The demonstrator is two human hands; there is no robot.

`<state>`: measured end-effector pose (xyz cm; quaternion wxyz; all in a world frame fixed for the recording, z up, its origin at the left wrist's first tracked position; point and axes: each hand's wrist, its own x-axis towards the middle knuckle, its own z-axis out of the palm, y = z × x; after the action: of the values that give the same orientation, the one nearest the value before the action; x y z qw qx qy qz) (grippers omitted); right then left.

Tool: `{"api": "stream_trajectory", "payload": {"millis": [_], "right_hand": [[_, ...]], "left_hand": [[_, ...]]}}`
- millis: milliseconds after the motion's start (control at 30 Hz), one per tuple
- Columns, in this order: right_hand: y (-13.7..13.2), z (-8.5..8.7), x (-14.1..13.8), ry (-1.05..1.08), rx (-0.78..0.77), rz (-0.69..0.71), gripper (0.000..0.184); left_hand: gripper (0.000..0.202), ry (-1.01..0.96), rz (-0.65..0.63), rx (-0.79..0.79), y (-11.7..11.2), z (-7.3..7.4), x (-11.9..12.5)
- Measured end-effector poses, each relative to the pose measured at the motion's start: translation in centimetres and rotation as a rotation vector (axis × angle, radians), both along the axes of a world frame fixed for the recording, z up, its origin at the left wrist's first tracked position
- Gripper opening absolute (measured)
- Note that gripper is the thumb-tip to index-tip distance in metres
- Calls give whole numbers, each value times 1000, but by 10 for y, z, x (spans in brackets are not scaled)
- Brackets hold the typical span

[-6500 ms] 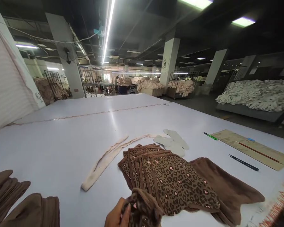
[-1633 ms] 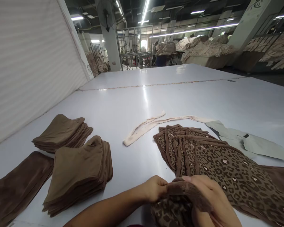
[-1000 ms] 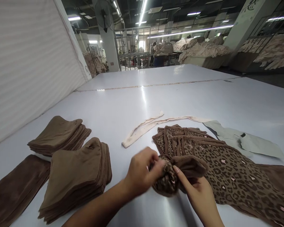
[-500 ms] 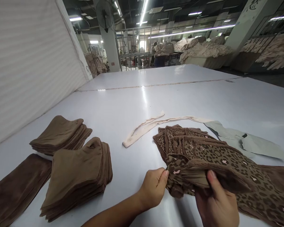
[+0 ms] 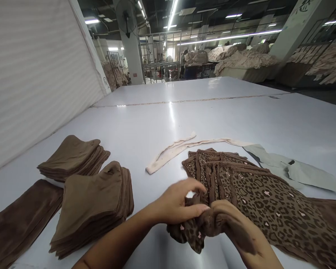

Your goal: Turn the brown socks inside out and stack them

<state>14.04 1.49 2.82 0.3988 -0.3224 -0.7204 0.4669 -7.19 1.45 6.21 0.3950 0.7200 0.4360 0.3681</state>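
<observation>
Between my hands is a bunched leopard-print fabric piece (image 5: 190,233) with a plush brown side, held just above the table. My left hand (image 5: 179,201) has its thumb and curled fingers on the bunched edge. My right hand (image 5: 226,209) is bent into the same cloth, and a brown flap drapes along its wrist; most of its fingers are hidden. Right beside them lies a fanned stack of leopard-print pieces (image 5: 268,201) with brown edges.
Stacks of brown cut pieces (image 5: 92,201), (image 5: 72,155) and a darker brown pile (image 5: 25,213) lie at left on the white table (image 5: 145,123). A cream fabric strip (image 5: 168,155) and a grey-green sheet (image 5: 305,172) lie beyond the stack. A white sheet wall (image 5: 44,74) borders the left.
The fabric piece has moved left, off the stack, and is now bunched and turned. My right hand has moved left and up against my left hand, its fingers now in the cloth.
</observation>
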Motion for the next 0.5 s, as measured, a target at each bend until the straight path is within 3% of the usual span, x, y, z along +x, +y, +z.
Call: {"api": "stream_trajectory", "payload": {"millis": [67, 100, 200, 367, 433, 500], "right_hand": [[0, -11, -3, 106, -69, -244, 18], [0, -17, -4, 151, -117, -383, 19], [1, -24, -9, 234, -256, -671, 31], [10, -12, -18, 321, -391, -763, 36], [14, -14, -21, 332, -414, -758, 35], [16, -20, -22, 337, -423, -765, 36]], "left_hand": [[15, -102, -182, -223, -1, -8, 8], [21, -169, -211, -315, -4, -14, 14], [42, -333, -176, -425, -20, -33, 31], [44, -262, -201, -226, -39, -49, 38], [40, -159, -242, -203, -37, -49, 31], [33, 26, -182, -103, -31, -43, 22]]}}
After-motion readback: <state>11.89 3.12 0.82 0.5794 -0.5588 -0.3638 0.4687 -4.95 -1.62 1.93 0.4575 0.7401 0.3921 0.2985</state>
